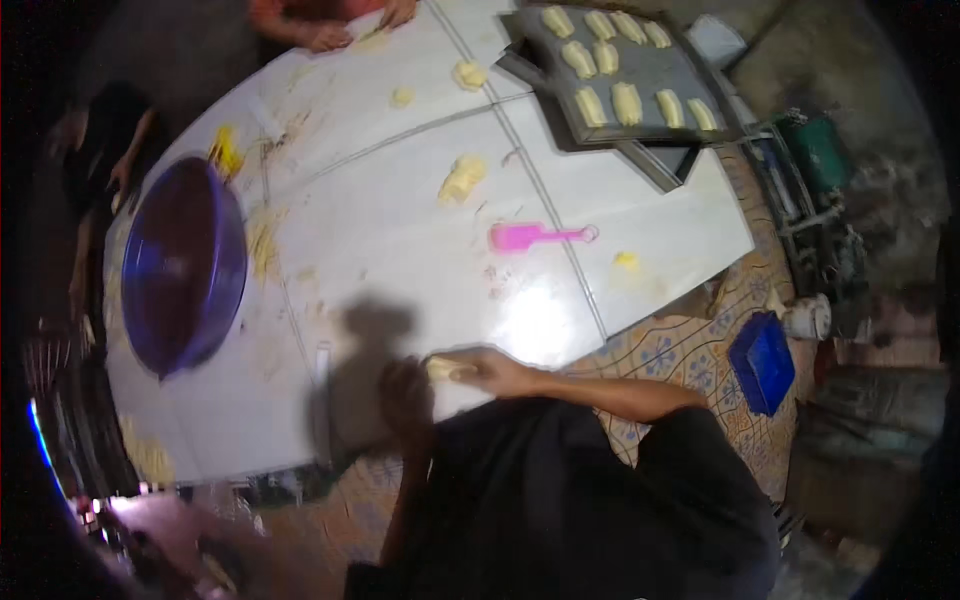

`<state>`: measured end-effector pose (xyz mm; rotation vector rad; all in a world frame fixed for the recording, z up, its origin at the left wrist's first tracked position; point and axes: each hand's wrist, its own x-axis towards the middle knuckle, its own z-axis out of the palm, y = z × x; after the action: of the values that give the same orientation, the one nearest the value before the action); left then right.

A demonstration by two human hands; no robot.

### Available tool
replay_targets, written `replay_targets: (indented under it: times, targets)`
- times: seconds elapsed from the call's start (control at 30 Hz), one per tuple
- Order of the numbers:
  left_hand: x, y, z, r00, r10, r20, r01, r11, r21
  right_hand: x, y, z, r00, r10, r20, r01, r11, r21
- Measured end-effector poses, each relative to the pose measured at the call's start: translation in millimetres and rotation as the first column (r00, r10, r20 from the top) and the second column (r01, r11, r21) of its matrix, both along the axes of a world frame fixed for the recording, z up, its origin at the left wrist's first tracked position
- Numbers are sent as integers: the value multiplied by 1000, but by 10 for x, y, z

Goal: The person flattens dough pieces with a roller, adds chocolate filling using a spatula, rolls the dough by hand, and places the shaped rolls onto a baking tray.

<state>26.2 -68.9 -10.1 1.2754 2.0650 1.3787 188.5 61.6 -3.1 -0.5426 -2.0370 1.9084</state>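
Note:
At the near edge of the white table [390,240], both of my hands are closed around a pale dough piece [446,367]. My right hand [492,372] grips it from the right, and my left hand [406,392], in shadow, is at its left side. A pink plastic scraper [518,237] lies beyond them. Farther up are a shaped dough piece [461,178] and smaller dough lumps [469,76].
A large purple basin [183,265] stands left. A metal tray [660,75] with several dough pieces is at back right. Co-workers' hands [330,35] and a dark-clothed person [105,140] are at the far edges. A blue tray [762,362] sits right.

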Motion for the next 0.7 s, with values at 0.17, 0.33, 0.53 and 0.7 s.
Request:
replay_targets:
  times: [0.17, 0.33, 0.53, 0.7]
  targets:
    - [336, 504, 471, 910, 182, 372, -321, 877, 357, 494, 633, 316, 930, -312, -195, -141, 186, -972]
    - [-104, 391, -198, 889, 116, -443, -157, 986, -55, 1002, 2388, 1598, 706, -704, 76, 707, 695, -129]
    - [-77, 388, -308, 773, 45, -633, -190, 968, -164, 1546, 4880, 1679, 283, -854, -436, 840, 2, 543]
    - [-96, 358, -345, 740, -12, -673, -189, 956, -225, 1982, 5247, 987, 199, -960, -199, 295, -135, 946]
